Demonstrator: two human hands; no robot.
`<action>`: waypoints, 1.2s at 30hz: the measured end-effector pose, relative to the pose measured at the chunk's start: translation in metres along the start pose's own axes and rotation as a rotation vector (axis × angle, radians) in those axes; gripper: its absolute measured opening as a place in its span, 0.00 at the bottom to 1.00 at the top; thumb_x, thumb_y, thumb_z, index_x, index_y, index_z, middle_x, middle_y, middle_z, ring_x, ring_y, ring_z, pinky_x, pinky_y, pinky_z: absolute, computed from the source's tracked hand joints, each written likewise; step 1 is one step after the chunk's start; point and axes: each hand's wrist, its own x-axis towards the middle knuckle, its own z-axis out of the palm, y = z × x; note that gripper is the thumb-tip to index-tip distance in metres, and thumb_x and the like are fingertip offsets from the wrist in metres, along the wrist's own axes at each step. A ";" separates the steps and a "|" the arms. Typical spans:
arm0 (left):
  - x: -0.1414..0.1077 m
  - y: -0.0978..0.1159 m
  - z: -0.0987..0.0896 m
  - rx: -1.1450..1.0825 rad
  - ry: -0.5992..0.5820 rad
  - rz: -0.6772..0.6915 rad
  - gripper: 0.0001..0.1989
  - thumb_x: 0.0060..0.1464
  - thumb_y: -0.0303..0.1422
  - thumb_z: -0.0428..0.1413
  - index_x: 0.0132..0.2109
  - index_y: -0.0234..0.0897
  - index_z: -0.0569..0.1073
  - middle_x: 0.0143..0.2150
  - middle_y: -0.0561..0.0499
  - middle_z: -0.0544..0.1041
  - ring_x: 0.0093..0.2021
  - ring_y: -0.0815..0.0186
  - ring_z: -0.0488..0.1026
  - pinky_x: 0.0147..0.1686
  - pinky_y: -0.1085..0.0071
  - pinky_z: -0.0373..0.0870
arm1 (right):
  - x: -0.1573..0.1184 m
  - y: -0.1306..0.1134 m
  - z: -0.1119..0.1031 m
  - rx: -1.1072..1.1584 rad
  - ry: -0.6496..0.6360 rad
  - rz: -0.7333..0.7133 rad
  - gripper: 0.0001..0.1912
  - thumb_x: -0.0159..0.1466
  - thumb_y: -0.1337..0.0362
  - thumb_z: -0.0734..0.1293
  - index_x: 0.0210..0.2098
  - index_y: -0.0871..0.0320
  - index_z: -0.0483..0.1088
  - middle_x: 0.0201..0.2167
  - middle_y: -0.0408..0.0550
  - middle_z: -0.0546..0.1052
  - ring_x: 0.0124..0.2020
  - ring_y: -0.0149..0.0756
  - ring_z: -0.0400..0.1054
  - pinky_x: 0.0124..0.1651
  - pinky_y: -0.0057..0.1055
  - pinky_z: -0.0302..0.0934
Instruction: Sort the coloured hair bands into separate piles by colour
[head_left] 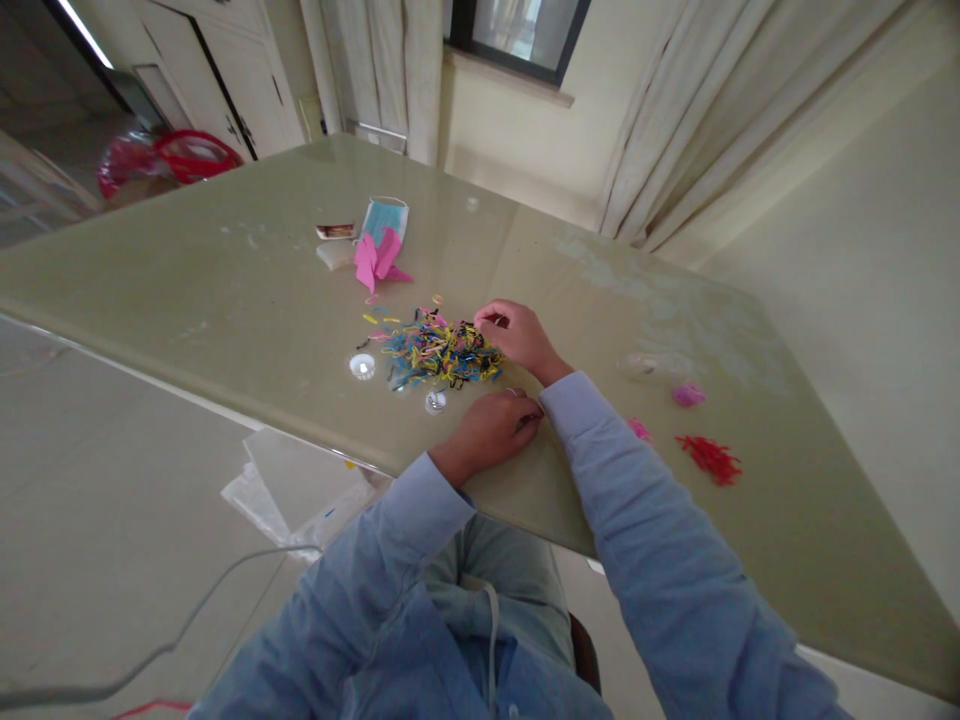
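Observation:
A loose heap of small, thin pieces [439, 352] in yellow, blue, pink and black lies on the table. They look like little bands or strips. At the heap's right edge my right hand [517, 338] has its thumb and fingertips pinched together, and whatever is between them is too small to make out. My left hand [491, 430] rests closer to me, below the heap, with its fingers curled in; its palm side is hidden. Off to the right sit a red pile [710, 459] of similar pieces and a pink bunch [688, 395]. My right sleeve partly covers another pink bunch [639, 430].
Behind the heap lie a pink folded-paper shape [380, 258], a blue face mask [387, 217] and a small packet [335, 231]. Two round shiny white items [362, 366] are at its near left. A clear plastic bag [654, 365] lies to the right on the greenish table [225, 290].

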 end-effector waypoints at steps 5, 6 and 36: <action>0.000 -0.003 0.003 -0.022 0.035 -0.005 0.11 0.61 0.27 0.54 0.43 0.36 0.81 0.42 0.45 0.83 0.41 0.60 0.79 0.41 0.67 0.72 | -0.015 -0.004 -0.003 0.231 0.087 0.126 0.07 0.61 0.63 0.66 0.35 0.60 0.74 0.33 0.46 0.80 0.24 0.29 0.69 0.31 0.27 0.64; 0.001 -0.004 0.004 -0.021 0.042 -0.010 0.11 0.60 0.27 0.54 0.43 0.36 0.81 0.41 0.45 0.83 0.41 0.60 0.79 0.41 0.67 0.72 | -0.018 -0.006 -0.003 0.235 0.085 0.125 0.07 0.61 0.62 0.66 0.35 0.60 0.74 0.33 0.46 0.80 0.24 0.29 0.70 0.30 0.27 0.64; -0.008 -0.007 0.005 -0.152 0.142 -0.005 0.09 0.61 0.27 0.55 0.42 0.34 0.81 0.38 0.46 0.81 0.38 0.64 0.76 0.41 0.68 0.71 | -0.192 -0.107 -0.056 1.092 0.470 0.317 0.05 0.60 0.59 0.75 0.34 0.51 0.77 0.25 0.41 0.77 0.18 0.26 0.64 0.20 0.26 0.56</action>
